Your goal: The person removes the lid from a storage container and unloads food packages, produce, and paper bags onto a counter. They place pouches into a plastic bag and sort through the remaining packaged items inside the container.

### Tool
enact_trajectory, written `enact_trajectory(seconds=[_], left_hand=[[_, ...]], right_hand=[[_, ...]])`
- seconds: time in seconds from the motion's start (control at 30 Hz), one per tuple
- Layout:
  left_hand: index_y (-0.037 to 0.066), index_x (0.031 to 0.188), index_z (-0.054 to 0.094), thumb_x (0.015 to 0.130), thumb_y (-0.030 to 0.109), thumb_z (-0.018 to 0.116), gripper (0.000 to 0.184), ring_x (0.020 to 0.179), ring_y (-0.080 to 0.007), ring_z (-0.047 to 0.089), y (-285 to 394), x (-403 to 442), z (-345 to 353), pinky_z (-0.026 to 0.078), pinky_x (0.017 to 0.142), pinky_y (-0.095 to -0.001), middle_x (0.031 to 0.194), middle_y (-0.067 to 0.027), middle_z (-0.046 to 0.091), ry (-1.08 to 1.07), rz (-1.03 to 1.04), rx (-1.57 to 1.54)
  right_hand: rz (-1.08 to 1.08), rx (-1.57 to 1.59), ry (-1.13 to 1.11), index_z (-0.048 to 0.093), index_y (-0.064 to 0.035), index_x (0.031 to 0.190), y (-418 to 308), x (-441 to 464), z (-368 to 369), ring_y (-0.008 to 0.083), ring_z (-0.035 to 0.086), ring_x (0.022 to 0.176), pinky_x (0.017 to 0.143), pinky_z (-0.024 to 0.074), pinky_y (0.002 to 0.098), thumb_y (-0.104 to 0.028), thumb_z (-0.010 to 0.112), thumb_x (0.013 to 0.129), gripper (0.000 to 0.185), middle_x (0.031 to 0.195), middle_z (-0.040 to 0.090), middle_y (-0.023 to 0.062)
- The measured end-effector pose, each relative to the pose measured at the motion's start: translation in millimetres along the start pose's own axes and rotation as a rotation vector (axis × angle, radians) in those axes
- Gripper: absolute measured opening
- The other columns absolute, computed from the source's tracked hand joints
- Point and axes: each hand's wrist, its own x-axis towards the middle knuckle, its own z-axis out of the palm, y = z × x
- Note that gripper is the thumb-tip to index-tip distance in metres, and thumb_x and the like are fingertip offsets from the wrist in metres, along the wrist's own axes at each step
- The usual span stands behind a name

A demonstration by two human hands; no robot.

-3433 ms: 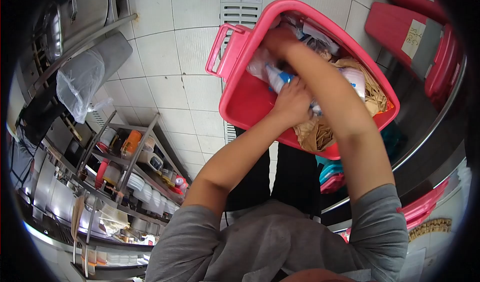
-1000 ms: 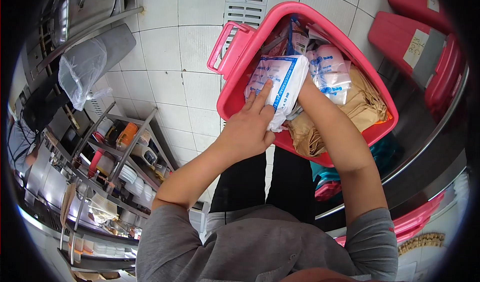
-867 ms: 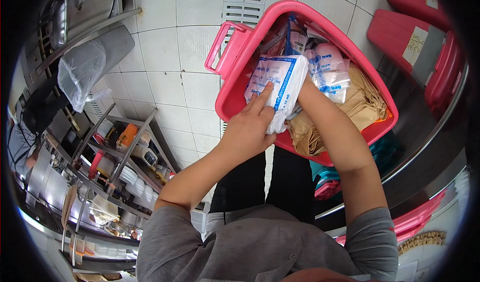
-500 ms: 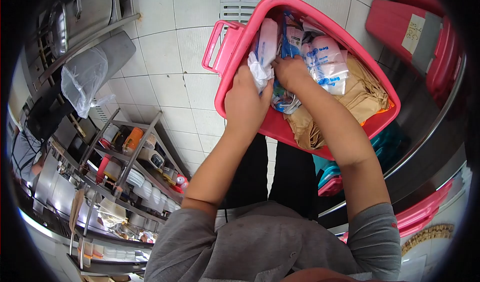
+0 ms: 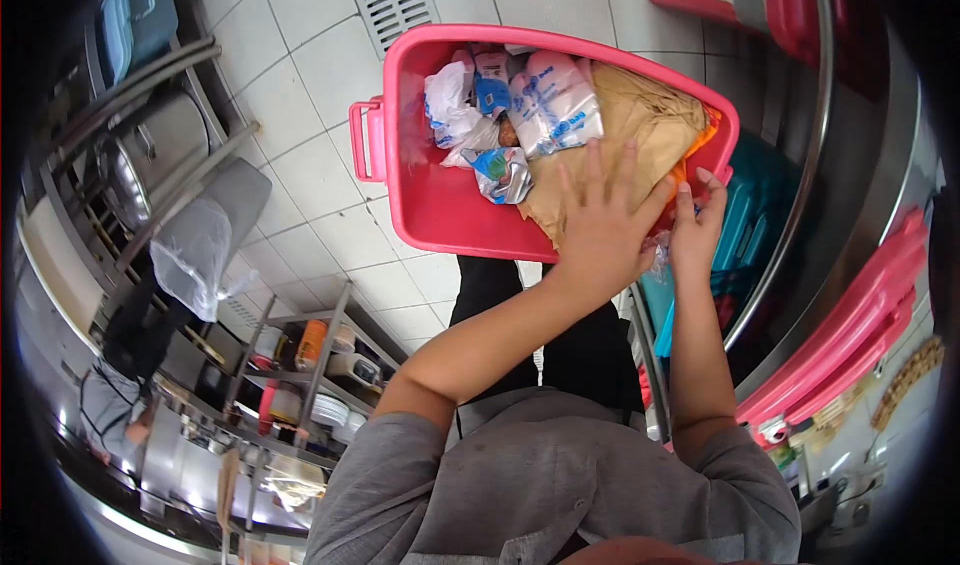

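Creased flat brown paper (image 5: 640, 105) lies in the pink plastic bin (image 5: 465, 227) beneath the left hand (image 5: 606, 235), fingers spread, gripping nothing; the right hand (image 5: 695, 237) curls beside the rim, its grip unclear.

We list a commercial-type kitchen: tiled floor (image 5: 300, 75), slotted drain grate (image 5: 392, 5), metal rack (image 5: 328, 355) holding white dishes (image 5: 330, 410), orange container (image 5: 311, 345).
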Motion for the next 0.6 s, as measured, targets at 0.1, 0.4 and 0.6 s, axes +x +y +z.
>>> enact_trajectory(seconds=[0.1, 0.4, 0.6], left_hand=[[0.045, 0.148, 0.043, 0.086, 0.028, 0.068, 0.069, 0.14, -0.0509, 0.033, -5, 7, 49, 0.039, 0.101, -0.0679, 0.163, -0.0232, 0.017, -0.088, -0.043, 0.353], [0.027, 0.149, 0.045, 0.075, 0.002, 0.071, 0.082, 0.108, -0.0419, 0.059, -128, -37, -36, 0.052, 0.088, -0.0483, 0.139, -0.0242, 0.049, 0.182, -0.034, 0.26], [0.02, 0.158, 0.019, 0.088, 0.005, 0.06, 0.082, 0.106, -0.0467, 0.058, -154, -44, -10, 0.053, 0.082, -0.051, 0.133, -0.0269, 0.044, 0.333, -0.413, 0.239]], right_hand=[[0.134, -0.003, 0.021, 0.043, 0.0042, 0.139, 24, -10, 1, 0.0317, 0.057, 0.12, 0.105, 0.043, 0.0363, -0.011, 0.063, 0.095, 0.05, 0.136, 0.051, 0.023], [0.11, -0.356, 0.041, 0.04, 0.0109, 0.141, 69, -1, 29, 0.0361, 0.06, 0.119, 0.101, 0.0463, 0.0402, -0.023, 0.077, 0.086, 0.075, 0.128, 0.06, 0.0267], [0.32, -0.583, -0.248, 0.068, -0.002, 0.11, 53, 35, 32, 0.0401, 0.067, 0.104, 0.09, 0.0536, 0.0485, -0.037, 0.07, 0.087, 0.042, 0.113, 0.067, 0.0239]])
